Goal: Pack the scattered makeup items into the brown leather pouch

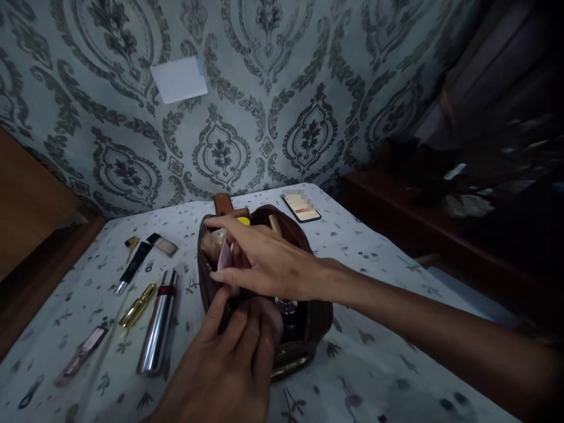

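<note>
A dark brown zippered bag [321, 317] stands gaping on the cloth, with cosmetics and other small things inside. My right hand [264, 258] reaches into it from the right. Its index finger and thumb lie toward the bag's left rim, and a flat pale pink item [224, 256] sits between the thumb and curled fingers. At the near side, my left hand [224, 358] bends its fingers over the bag's edge, its thumb at the left rim. Beside those fingers shows a rounded pinkish thing [271, 320]. A yellow cap [244, 221] and a dark bottle [288, 311] are partly hidden in the bag.
Left of the bag lie a silver cylinder [157, 329], a gold vial [137, 305], a black tube [133, 267], a small bottle [163, 244] and a pink tube [83, 352]. A phone [302, 205] rests behind, near the patterned wall [268, 117].
</note>
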A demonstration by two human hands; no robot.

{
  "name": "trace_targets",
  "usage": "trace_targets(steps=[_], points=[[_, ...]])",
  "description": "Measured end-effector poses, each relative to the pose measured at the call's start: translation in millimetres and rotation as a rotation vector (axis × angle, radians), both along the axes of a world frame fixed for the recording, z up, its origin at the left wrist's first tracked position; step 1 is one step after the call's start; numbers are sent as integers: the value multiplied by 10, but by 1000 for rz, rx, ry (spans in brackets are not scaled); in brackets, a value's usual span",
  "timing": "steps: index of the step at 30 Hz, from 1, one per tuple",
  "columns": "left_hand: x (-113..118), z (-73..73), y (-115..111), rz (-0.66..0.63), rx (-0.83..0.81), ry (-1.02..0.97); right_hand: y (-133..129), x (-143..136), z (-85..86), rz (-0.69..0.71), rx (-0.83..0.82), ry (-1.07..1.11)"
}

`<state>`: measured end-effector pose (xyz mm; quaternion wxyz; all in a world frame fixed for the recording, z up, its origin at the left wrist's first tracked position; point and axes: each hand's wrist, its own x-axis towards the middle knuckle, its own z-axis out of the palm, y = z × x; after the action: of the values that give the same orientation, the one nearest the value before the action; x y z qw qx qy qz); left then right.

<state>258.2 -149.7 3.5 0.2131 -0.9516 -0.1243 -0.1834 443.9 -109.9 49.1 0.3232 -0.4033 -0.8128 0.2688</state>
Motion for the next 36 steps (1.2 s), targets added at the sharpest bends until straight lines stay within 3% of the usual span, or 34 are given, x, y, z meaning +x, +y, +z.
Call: trace_targets(steps=[4, 11, 17, 23, 28, 36], points=[[21, -16, -2, 11, 5, -25, 32, -34, 5, 21, -17, -96], [9, -117, 55, 12, 2, 22, 66, 11, 17, 24, -61, -50], [-17, -127, 66, -10, -1, 69, 125, -4, -18, -101, -41, -68], [-5, -40, 34, -2, -14, 52, 145, 68, 68, -248, 67, 10], [-9, 12, 23, -5, -21, 73, 124, 126, 203, -280, 228, -134], [-20, -18, 43, -13, -31, 105, 126, 33, 246, -214, 164, -372]])
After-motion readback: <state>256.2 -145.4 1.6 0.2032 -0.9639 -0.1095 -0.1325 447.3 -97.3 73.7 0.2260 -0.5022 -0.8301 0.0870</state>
